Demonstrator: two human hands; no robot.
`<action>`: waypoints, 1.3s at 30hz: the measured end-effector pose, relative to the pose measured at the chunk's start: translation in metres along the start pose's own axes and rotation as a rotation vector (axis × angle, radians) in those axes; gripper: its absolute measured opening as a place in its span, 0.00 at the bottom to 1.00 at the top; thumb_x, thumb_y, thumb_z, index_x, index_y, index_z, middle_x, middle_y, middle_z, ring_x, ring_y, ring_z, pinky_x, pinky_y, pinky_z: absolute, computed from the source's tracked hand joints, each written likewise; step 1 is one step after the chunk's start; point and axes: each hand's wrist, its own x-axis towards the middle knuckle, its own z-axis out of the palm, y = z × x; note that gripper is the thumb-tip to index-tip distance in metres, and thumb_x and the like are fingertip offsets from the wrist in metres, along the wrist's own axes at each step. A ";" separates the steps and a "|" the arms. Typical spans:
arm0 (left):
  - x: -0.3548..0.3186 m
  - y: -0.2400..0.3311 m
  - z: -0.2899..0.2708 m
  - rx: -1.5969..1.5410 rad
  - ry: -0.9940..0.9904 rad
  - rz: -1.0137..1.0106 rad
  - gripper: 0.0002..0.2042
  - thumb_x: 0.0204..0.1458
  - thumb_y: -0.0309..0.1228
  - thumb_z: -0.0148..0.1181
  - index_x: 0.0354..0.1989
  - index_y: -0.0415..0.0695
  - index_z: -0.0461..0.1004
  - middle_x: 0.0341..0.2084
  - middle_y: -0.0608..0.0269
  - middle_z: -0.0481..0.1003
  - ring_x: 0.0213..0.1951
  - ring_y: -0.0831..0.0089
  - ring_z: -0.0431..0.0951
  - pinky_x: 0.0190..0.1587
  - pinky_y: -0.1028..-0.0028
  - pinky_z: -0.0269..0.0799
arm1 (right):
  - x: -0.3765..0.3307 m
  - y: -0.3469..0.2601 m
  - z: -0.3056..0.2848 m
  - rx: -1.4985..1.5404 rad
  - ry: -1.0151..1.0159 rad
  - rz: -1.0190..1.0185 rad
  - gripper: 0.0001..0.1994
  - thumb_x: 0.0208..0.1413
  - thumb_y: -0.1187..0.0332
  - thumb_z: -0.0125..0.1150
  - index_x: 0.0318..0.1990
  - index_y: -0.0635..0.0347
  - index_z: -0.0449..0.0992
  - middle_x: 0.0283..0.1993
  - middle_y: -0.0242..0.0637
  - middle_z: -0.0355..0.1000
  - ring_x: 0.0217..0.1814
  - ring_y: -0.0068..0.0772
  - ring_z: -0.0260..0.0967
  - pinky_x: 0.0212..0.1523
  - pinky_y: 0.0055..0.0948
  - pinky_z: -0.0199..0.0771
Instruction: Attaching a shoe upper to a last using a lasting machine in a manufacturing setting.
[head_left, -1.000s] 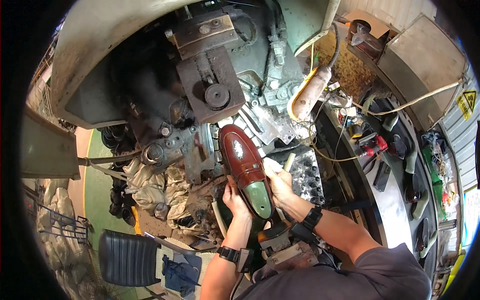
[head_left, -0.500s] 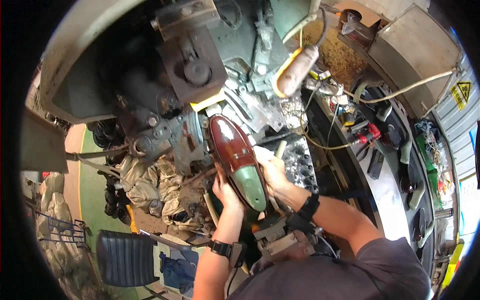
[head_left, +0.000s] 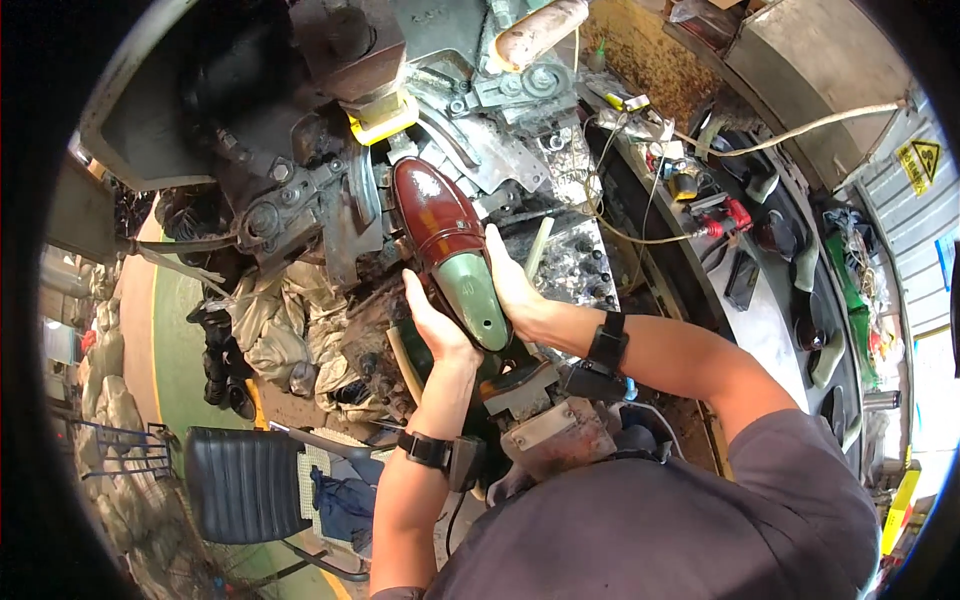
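Shoe: glossy reddish-brown leather shoe on a green plastic last (head_left: 448,248), toe pointing up-frame into the dark greasy steel lasting machine (head_left: 330,170), heel end toward the person.
Left hand: left hand (head_left: 432,322) cups the shoe's left flank near the heel, fingers wrapped up against the upper; closed hold on the shoe.
Right hand: right hand (head_left: 512,288) presses the right flank of the green last, thumb side along the upper; also gripping the shoe. Shoe is pinched between both palms.
Toe clearance: toe sits just beside the curved steel plates below the yellow block (head_left: 378,118); whether it touches them, cannot tell.
Left margin: crumpled pale rags (head_left: 270,325) lie near the left wrist, close under the machine; little free space there.
Right margin: cluttered grey workbench (head_left: 760,320) curves away on the right, well apart from the hands; red-handled tool (head_left: 728,216) and cables on it.
Below: grey metal pedestal block (head_left: 545,430) sits under the forearms, just beside both wrists.
Rear-left: dark blue ribbed chair seat (head_left: 240,485) on the floor, well apart from the work.
Hidden: shoe sole and underside not visible; fingertips of both hands hidden behind the shoe.
Cut off: machine top runs out of frame; rim of view is black and bent.
Unclear: small parts on the bench too small to identify.
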 end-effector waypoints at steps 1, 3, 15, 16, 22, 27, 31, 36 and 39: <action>0.001 0.000 0.001 0.003 -0.002 0.004 0.31 0.65 0.59 0.42 0.59 0.42 0.71 0.51 0.53 0.77 0.50 0.57 0.79 0.56 0.59 0.75 | 0.000 0.004 -0.002 0.003 -0.004 -0.003 0.38 0.70 0.36 0.25 0.58 0.55 0.77 0.51 0.37 0.79 0.50 0.30 0.75 0.55 0.32 0.74; 0.003 -0.001 -0.001 -0.001 0.005 -0.019 0.32 0.65 0.59 0.42 0.58 0.42 0.71 0.51 0.53 0.77 0.49 0.56 0.80 0.55 0.58 0.75 | -0.003 0.009 -0.007 -0.066 0.014 -0.021 0.37 0.71 0.36 0.27 0.57 0.55 0.78 0.48 0.36 0.80 0.46 0.29 0.76 0.54 0.30 0.74; 0.011 0.000 0.004 0.026 -0.064 -0.001 0.27 0.67 0.56 0.41 0.55 0.46 0.74 0.47 0.59 0.80 0.45 0.61 0.81 0.51 0.62 0.77 | 0.008 0.027 -0.023 -0.090 0.078 -0.073 0.36 0.72 0.40 0.33 0.54 0.63 0.80 0.47 0.39 0.81 0.46 0.27 0.77 0.51 0.29 0.76; 0.011 0.001 0.000 0.067 -0.032 0.015 0.27 0.67 0.56 0.42 0.55 0.46 0.75 0.47 0.59 0.80 0.45 0.61 0.81 0.52 0.62 0.77 | 0.003 0.025 -0.017 -0.079 0.062 -0.080 0.35 0.72 0.40 0.34 0.55 0.62 0.80 0.48 0.40 0.81 0.47 0.28 0.77 0.52 0.29 0.76; 0.034 0.000 -0.036 0.606 0.083 0.210 0.35 0.67 0.62 0.39 0.57 0.40 0.76 0.50 0.59 0.80 0.49 0.64 0.80 0.57 0.68 0.72 | -0.013 -0.003 -0.024 -0.401 -0.004 -0.030 0.38 0.68 0.34 0.32 0.62 0.58 0.73 0.55 0.42 0.77 0.53 0.36 0.75 0.54 0.38 0.74; 0.022 -0.027 -0.159 1.296 -0.156 0.051 0.28 0.67 0.54 0.45 0.45 0.39 0.80 0.31 0.62 0.81 0.37 0.67 0.81 0.40 0.67 0.76 | -0.048 -0.021 -0.091 -0.816 -0.041 -0.222 0.28 0.63 0.44 0.59 0.52 0.64 0.75 0.40 0.41 0.78 0.37 0.31 0.76 0.40 0.37 0.79; -0.009 -0.112 -0.161 0.866 -0.292 -0.193 0.21 0.62 0.46 0.55 0.55 0.44 0.74 0.42 0.55 0.81 0.42 0.59 0.80 0.47 0.62 0.75 | -0.099 -0.012 -0.136 -1.567 0.105 -0.164 0.24 0.58 0.50 0.61 0.50 0.64 0.77 0.42 0.57 0.79 0.48 0.55 0.78 0.52 0.44 0.77; -0.034 -0.121 -0.161 1.112 -0.199 -0.085 0.22 0.59 0.43 0.59 0.58 0.45 0.70 0.46 0.54 0.80 0.46 0.57 0.80 0.50 0.63 0.74 | -0.122 0.008 -0.137 -1.674 0.184 -0.314 0.18 0.60 0.52 0.60 0.42 0.58 0.80 0.36 0.52 0.80 0.41 0.57 0.79 0.45 0.51 0.78; -0.072 -0.119 -0.179 1.246 -0.117 -0.018 0.23 0.58 0.41 0.61 0.59 0.45 0.68 0.48 0.53 0.79 0.48 0.56 0.80 0.52 0.63 0.74 | -0.126 0.014 -0.145 -1.731 0.219 -0.428 0.15 0.60 0.55 0.60 0.39 0.58 0.79 0.33 0.55 0.79 0.39 0.58 0.78 0.43 0.52 0.78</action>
